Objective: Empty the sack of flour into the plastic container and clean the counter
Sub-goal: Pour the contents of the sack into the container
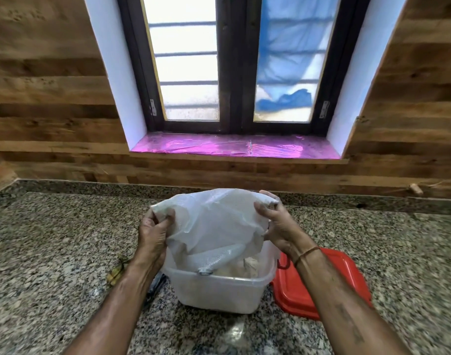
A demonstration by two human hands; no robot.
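Head view: the left hand [155,226] and right hand [273,221] each pinch a bottom corner of the upturned sack [214,219]. Its mouth hangs inside the plastic container [219,290] at the near middle of the counter [53,239], where flour [244,266] lies. The emptying looks nearly finished. Next calls for a gentle shake, then lifting the sack clear.

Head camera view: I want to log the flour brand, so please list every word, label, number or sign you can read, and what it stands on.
No text can be read anywhere in this view.
The sack shows plain white plastic on the side facing the camera, with no print.
The plastic container and the red lid show no label or marking.
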